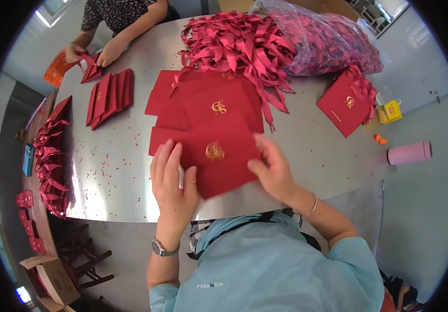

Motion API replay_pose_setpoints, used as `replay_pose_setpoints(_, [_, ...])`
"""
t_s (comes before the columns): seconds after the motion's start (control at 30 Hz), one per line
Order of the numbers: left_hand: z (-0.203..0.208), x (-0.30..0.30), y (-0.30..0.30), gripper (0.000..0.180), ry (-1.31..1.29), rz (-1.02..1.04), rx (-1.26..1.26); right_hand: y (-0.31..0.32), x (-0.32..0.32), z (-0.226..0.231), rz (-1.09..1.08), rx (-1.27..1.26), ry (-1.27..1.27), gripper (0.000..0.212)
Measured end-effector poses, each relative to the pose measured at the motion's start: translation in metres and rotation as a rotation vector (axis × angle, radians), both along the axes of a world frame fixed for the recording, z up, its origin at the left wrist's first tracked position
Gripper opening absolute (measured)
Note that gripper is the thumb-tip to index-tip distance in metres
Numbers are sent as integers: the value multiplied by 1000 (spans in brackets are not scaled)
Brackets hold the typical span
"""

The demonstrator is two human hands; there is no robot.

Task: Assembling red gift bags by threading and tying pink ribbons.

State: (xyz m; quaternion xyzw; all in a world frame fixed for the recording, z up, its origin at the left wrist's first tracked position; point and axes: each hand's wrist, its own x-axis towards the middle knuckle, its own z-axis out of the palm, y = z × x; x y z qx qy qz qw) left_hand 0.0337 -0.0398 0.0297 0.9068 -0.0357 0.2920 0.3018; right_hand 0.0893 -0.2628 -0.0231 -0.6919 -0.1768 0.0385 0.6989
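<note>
A flat red paper bag (228, 171) with a gold emblem lies slightly slanted in front of me, blurred by motion. On its right edge, my right hand (277, 174) is closed, thumb on top and fingers at the far corner. My left hand (171, 179) rests along the left side with its fingers stretched out and thumb apart, touching the bag's edge. Just beyond, several more flat red bags (193, 101) are spread in an overlapping pile. Behind them a large heap of red ribbons (234, 44) trails its ends over the pile.
A clear plastic sack (333, 44) of ribbons stands at the far right, near a red bag with ribbon (344, 104). A pink tumbler (410, 153) lies at the right edge. Folded red bags (110, 98) stand left, with a co-worker's hands (110, 52) beyond. Beribboned bags (52, 161) line the left edge.
</note>
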Motion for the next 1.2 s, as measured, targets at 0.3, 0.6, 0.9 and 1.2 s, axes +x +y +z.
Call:
replay_pose_setpoints(0.3, [-13,17,-32,36,275,-116,40,-35,-24,10,23,-541,-208,44])
replay_pose_setpoints(0.6, [-15,9,-47,28,236,-144,71,-79,123,9,213,-875,-885,16])
replay_pose_setpoints(0.9, [13,7,-26,22,520,-324,28,-61,36,31,372,-559,-816,14])
replay_pose_setpoints(1.2, [15,3,-16,19,729,-339,88,0,-27,20,150,-402,-508,17])
